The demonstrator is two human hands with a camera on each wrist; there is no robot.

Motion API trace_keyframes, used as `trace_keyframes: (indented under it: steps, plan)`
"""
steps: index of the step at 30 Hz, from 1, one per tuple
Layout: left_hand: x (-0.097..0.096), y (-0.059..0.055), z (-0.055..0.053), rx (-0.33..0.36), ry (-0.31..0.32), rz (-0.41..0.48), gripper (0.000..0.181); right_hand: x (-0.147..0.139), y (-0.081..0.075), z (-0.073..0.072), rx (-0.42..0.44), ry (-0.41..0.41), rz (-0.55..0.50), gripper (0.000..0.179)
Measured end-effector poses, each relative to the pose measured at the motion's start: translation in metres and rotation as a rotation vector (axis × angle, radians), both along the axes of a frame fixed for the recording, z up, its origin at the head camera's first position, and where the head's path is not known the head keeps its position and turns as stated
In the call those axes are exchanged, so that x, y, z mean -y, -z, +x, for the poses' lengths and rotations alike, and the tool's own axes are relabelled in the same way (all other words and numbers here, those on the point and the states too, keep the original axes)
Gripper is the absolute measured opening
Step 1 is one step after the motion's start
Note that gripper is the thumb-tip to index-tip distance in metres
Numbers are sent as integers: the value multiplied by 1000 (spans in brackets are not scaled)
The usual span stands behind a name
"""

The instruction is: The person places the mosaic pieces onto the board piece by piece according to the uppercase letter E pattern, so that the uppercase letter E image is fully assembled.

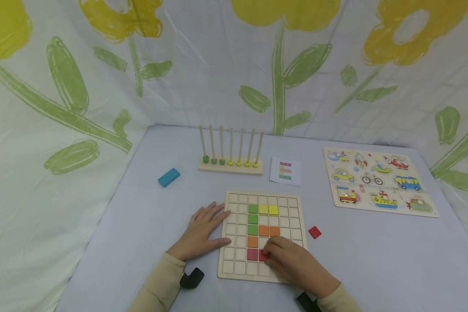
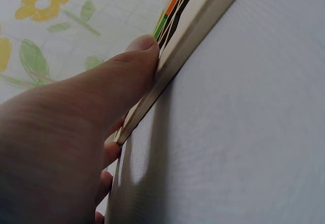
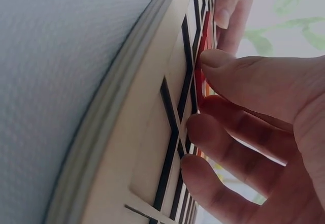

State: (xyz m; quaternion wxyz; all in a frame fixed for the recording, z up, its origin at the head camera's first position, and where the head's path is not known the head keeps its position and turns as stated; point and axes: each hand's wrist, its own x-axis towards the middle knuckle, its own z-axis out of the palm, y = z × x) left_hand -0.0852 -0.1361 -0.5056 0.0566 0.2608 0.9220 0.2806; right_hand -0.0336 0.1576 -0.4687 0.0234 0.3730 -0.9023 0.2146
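Observation:
A wooden grid board [image 1: 239, 267] lies in front of me, with green tiles [image 1: 253, 219], yellow tiles [image 1: 268, 209] and orange tiles [image 1: 269, 230] in some of its squares. My left hand [image 1: 196, 234] rests at the board's left edge with fingers spread, its thumb [image 2: 142, 49] on the rim. Low on the grid, my right hand [image 1: 294, 262] holds a red tile [image 1: 262, 255] between thumb and forefinger, over the square right of a crimson tile [image 1: 252, 254]. The red tile [image 3: 200, 76] sits close against the grid in the right wrist view.
A loose red tile [image 1: 314, 232] lies right of the board. Behind are a pattern card [image 1: 290, 171] and a peg stand [image 1: 234, 168] with green and yellow beads. A blue block [image 1: 169, 177] lies at left, a vehicle picture puzzle [image 1: 359, 203] at right.

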Motion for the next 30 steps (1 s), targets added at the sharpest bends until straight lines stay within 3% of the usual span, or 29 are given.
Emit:
trace_keyframes:
  steps: [6,12,17,20,27,30]
  plan:
    - [0,-1,0,-12,2,6,75,-11,-4,-4,-25,17,27,21]
    - [-1,-1,0,-4,1,-7,76,-46,-21,-16,-18,199,72,27]
    - [-1,-2,0,7,-3,-5,75,-78,-24,-24,-28,313,90,27]
    - [-1,-1,0,7,-7,-14,76,-92,-20,-26,-34,332,97,29]
    - [-2,0,0,7,-15,-22,76,-104,-13,-23,101,331,161,40]
    - [-2,0,0,10,-14,-22,76,-105,-11,-24,91,332,173,40]
